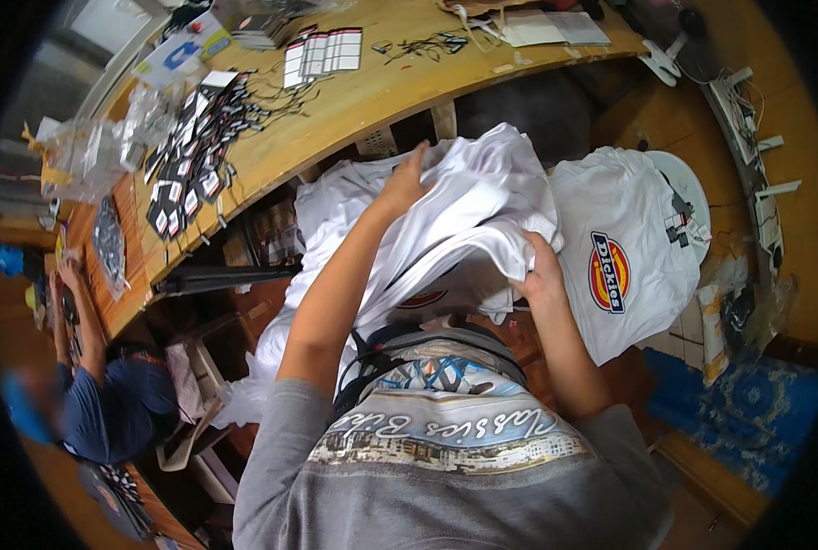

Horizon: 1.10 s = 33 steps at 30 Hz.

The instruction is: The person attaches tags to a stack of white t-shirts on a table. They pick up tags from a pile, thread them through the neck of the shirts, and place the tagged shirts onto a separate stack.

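Observation:
In front of my body a bunched white T-shirt [496, 188] is lifted over other white cloth. My left hand [407, 183] is at its far left side, with fingers partly buried in the folds and closed on the fabric. At the near right, my right hand [542, 270] grips the shirt's edge between thumb and fingers. Part of a red and yellow print shows beneath the raised fabric. To the right, another white T-shirt [569, 215] with a red, yellow and black logo [609, 272] is spread over a rounded white surface, apart from my hands.
A curved wooden table [336, 115] holds a heap of black hang tags [189, 170], white tags [324, 55] in rows and clear plastic bags [93, 151]. Small black and white tags [682, 225] lie at far right. A co-worker in dark blue [120, 403] sits at left.

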Each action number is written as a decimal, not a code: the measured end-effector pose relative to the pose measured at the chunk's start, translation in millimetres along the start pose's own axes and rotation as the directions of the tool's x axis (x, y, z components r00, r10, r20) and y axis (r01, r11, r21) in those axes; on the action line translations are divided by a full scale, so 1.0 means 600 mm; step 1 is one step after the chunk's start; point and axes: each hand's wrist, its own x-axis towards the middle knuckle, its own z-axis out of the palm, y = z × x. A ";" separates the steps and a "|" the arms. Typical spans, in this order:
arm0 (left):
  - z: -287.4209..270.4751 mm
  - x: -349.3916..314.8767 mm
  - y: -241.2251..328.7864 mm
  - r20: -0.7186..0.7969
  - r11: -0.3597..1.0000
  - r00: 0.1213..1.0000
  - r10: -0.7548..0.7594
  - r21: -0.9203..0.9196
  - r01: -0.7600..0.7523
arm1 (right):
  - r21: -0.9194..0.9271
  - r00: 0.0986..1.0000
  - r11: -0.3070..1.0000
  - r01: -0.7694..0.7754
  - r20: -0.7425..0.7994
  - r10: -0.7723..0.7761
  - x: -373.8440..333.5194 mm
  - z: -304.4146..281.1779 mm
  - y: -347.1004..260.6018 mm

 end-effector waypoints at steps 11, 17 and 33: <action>0.001 -0.303 0.088 -0.205 0.991 0.976 -0.068 0.096 0.089 | -0.196 0.993 0.979 0.063 -0.081 -0.080 -0.017 0.099 0.063; -0.049 -0.322 0.054 -0.523 0.928 0.848 0.089 0.353 0.120 | -0.146 0.974 0.964 0.223 0.065 -0.216 -0.152 0.231 -0.015; -0.151 0.014 0.431 -0.188 0.482 0.511 0.839 0.693 -0.537 | -0.052 0.233 0.229 0.972 0.104 -0.967 -0.505 -0.021 -0.268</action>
